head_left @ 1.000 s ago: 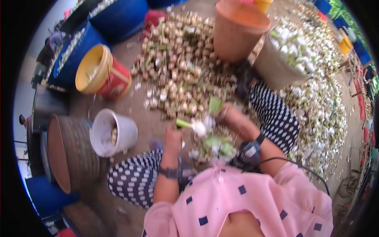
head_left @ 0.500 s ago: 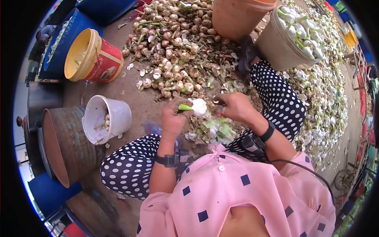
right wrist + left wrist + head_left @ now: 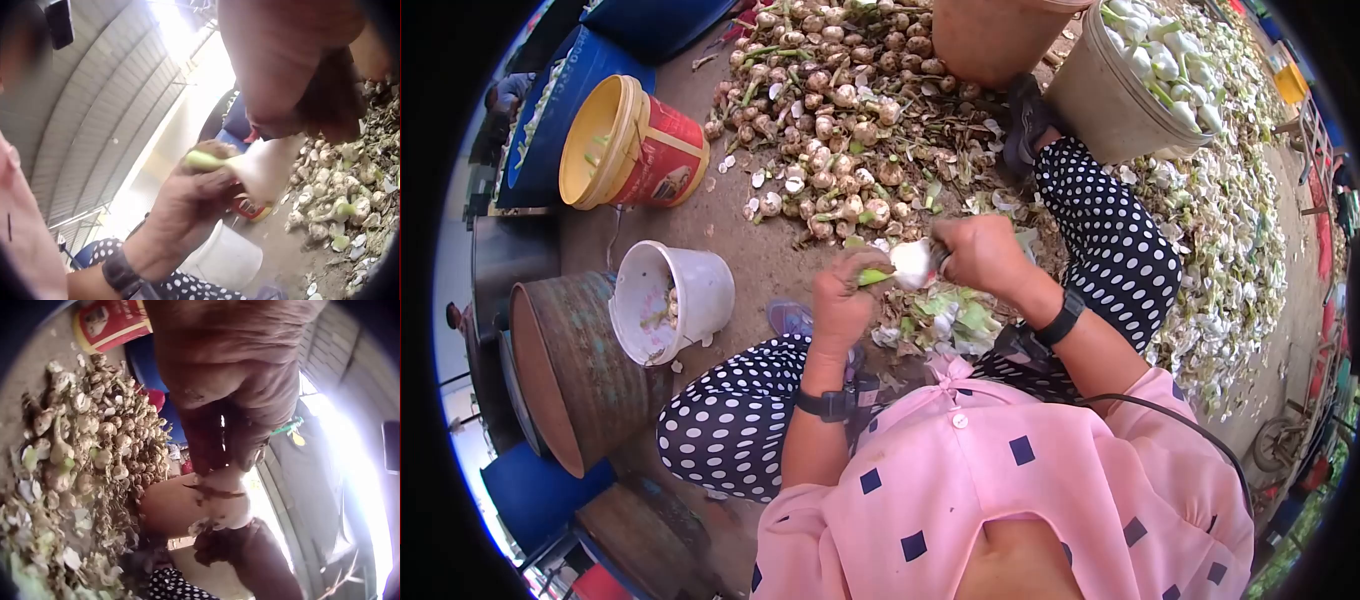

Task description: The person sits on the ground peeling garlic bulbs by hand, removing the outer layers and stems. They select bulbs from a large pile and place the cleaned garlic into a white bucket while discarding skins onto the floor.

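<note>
Out in front of the body, my left hand (image 3: 843, 298) grips a white garlic bulb (image 3: 911, 265) by its short green stem (image 3: 875, 276). My right hand (image 3: 988, 254) meets the bulb from the other side, its curled fingers pinching at the outer skin. A small red bit (image 3: 252, 135) shows beside the right fingertips; what it is cannot be made out. In the left wrist view, brown strips of skin (image 3: 215, 492) lie across the pale bulb (image 3: 231, 509). Peeled skins and green leaves (image 3: 960, 325) lie in a heap below the hands.
Ahead is a pile of unpeeled garlic (image 3: 840, 130). A pail of white bulbs (image 3: 1110, 105) and an orange bucket (image 3: 985, 45) stand at the far right. On the left are a white bucket (image 3: 705, 300), a yellow-and-red bucket (image 3: 662, 155) and a rusty drum (image 3: 590, 360). Skins (image 3: 1220, 270) cover the right floor.
One second ago my right hand was apart from the bulb with a green leafy piece; that piece is gone from it. The right hand has come back to the bulb, which the left still holds.
</note>
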A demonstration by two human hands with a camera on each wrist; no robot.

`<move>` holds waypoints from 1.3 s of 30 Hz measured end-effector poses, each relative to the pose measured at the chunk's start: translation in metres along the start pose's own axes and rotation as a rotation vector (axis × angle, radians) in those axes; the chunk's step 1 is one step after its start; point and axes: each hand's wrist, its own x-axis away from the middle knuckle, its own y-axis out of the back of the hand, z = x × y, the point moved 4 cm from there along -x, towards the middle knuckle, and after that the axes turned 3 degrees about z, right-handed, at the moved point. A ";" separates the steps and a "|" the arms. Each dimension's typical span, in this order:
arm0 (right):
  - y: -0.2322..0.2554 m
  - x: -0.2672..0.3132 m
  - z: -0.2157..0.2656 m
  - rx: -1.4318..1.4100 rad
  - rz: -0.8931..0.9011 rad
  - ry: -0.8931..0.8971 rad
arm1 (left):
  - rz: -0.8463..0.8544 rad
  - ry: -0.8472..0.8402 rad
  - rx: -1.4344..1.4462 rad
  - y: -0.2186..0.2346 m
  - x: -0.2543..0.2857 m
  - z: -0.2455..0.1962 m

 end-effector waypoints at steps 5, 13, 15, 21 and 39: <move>-0.003 0.005 -0.032 -0.172 0.119 -0.148 | -0.198 0.045 0.864 0.017 0.001 0.032; -0.071 0.024 -0.014 0.194 0.602 0.047 | -0.594 0.209 1.438 0.058 -0.008 0.082; -0.053 0.003 0.004 -0.017 0.349 0.059 | -0.642 0.313 1.346 0.060 -0.014 0.084; 0.005 -0.052 0.037 -0.330 -0.203 0.021 | -0.650 0.397 0.536 0.041 -0.039 0.036; -0.056 -0.060 -0.026 -0.104 0.122 -0.195 | -0.668 0.422 1.164 0.044 -0.034 0.039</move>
